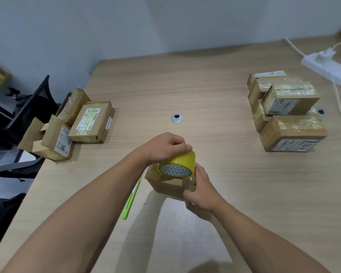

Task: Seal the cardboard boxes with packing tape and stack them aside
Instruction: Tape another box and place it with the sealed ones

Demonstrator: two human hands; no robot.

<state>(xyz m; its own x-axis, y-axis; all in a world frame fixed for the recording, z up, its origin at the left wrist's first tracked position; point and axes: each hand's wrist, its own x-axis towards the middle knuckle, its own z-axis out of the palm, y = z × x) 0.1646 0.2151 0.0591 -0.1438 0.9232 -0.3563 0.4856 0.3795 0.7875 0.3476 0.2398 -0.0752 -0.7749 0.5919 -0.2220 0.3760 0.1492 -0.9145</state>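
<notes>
1. Far left, a black office chair (28, 107) stands by the desk edge. Beside it on the desk sits a loose pile of boxes (91, 123), one with its flaps open. These appear to be awaiting tape.
2. A green cutter (130, 200) lies on the desk, partly hidden by the left forearm, just left of the work.
3. In the centre, the left hand (165, 146) grasps a yellow tape roll (177, 164) from above, holding it against the top of a small cardboard box (165, 186) directly in front of the person. The right hand (201, 190) grips the box's near right corner, steadying it.
4. Sealing of this box seems under way; whether a strip is already stuck down cannot be told. The next move likely calls for drawing the roll across the seam while the box is held firm, then cutting with the cutter.
5. To the right, well apart, stands a stack of taped boxes (287, 115), probably this box's destination.
6. The desk (205, 85) is pale wood grain with a metal cable hole (177, 118) mid-surface. A white power strip (329, 69) lies at the far right, a plain pale wall behind.
</notes>
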